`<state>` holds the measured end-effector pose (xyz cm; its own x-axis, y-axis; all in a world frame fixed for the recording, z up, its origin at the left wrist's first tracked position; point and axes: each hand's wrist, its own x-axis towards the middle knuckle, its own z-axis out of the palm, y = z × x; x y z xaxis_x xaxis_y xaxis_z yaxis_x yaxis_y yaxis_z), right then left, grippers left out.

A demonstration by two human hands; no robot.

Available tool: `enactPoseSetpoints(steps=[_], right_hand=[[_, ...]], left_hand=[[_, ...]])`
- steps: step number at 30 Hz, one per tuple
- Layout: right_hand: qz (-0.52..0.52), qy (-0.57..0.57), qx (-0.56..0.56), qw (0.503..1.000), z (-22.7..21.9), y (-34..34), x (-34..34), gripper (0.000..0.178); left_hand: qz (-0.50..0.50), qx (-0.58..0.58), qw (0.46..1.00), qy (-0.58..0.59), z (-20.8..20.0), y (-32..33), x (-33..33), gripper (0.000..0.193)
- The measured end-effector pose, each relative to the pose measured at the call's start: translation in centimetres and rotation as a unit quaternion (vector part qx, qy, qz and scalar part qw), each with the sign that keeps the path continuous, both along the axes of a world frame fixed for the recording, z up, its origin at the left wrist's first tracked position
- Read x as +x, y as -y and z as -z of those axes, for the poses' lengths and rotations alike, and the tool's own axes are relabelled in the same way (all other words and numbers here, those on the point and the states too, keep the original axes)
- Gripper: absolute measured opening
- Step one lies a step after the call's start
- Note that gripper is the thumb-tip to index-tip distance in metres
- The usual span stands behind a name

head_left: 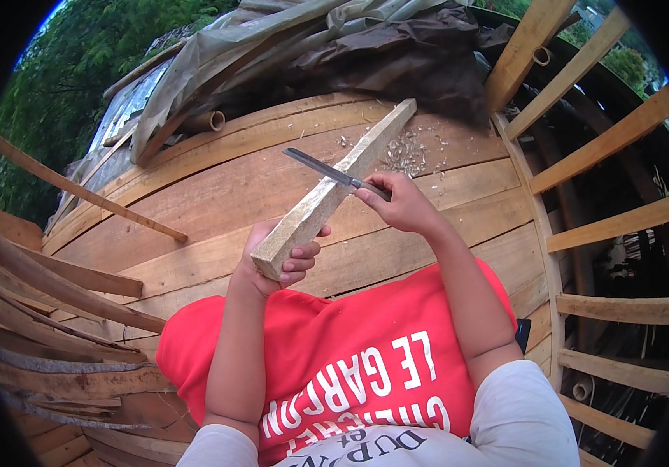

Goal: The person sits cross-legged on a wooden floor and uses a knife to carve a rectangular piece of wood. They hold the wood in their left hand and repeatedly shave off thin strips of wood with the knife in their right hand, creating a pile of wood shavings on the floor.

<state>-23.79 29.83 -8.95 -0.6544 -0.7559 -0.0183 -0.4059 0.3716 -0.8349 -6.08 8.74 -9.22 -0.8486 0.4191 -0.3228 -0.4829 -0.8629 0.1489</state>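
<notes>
A squared length of pale wood (300, 218) slants away from me, its near end raised and its far end near the wood shavings (406, 154). My left hand (297, 263) is wrapped round it close to the near end, with fingers showing on its right side. My right hand (398, 204) is closed on the handle of a knife (316, 165). The long dark blade lies across the wood's upper face around mid-length, pointing to the far left. Rough, lighter patches mark the wood near the blade.
Wide planks (194, 202) form the floor. A slatted wooden railing (622, 308) runs along the right. Stacked boards (78, 381) lie at the left, with a thin batten (93, 191) above them. Dark sheeting (397, 66) and a bamboo end (216, 121) are at the far side.
</notes>
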Motion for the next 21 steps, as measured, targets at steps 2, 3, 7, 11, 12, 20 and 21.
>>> enactPoseSetpoints(steps=[2,3,7,11,12,20,21], right_hand=[[0.007,0.080,-0.009,0.997,0.1,-0.1,0.3,0.027],[0.011,0.120,-0.014,0.993,0.1,-0.1,0.4,0.030],[0.048,-0.043,0.242,0.968,-0.9,0.5,0.9,0.024],[0.096,-0.196,0.293,0.931,-0.7,2.6,3.5,0.018],[0.098,-0.220,0.280,0.929,-0.4,3.0,4.0,0.017],[0.202,-0.254,0.277,0.904,1.6,3.2,1.7,0.018],[0.186,-0.269,0.263,0.908,1.9,3.2,1.7,0.018]], left_hand=[[-0.001,-0.003,1.000,0.000,0.1,0.1,0.0,0.051],[-0.001,-0.005,1.000,0.000,0.2,0.1,0.0,0.051],[0.000,-0.019,1.000,0.006,0.0,-0.2,-0.1,0.051],[-0.002,-0.007,1.000,0.007,0.4,-0.6,0.0,0.049],[-0.002,-0.009,1.000,0.011,0.3,-0.8,0.0,0.048],[-0.009,0.078,0.997,0.017,1.0,-2.2,-0.6,0.040],[-0.006,0.064,0.998,0.005,1.2,-1.9,-0.4,0.039]])
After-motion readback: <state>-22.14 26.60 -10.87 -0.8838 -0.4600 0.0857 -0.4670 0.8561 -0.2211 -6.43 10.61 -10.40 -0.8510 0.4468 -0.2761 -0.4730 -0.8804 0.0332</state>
